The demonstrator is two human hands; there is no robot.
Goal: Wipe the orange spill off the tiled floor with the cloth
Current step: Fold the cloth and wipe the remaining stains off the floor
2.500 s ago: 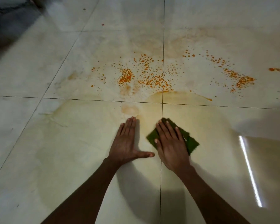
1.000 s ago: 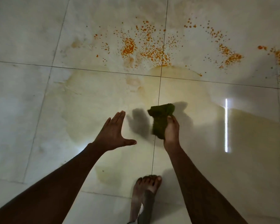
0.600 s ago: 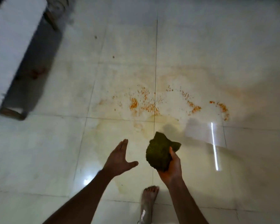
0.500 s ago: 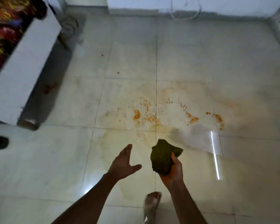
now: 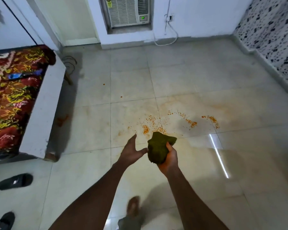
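Cupping a bunched, nubby green cloth (image 5: 158, 149), the right hand (image 5: 169, 159) hovers.

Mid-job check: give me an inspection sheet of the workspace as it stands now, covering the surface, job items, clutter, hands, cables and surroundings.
Surface: tiled floor, glossy, with a pale yellowish smear around the spill.
Job's things: orange spill still speckled across two tiles; green cloth bunched, lifted off the floor.
Clutter: black slipper and a second one at lower left; stray orange spots farther out.
Hands: right hand grips the cloth; left hand open beside it, holding nothing.
Cables: white cord loops from the wall socket to the floor.
Surroundings: bed with patterned cover at left, air conditioner in the far wall, speckled wall at right.
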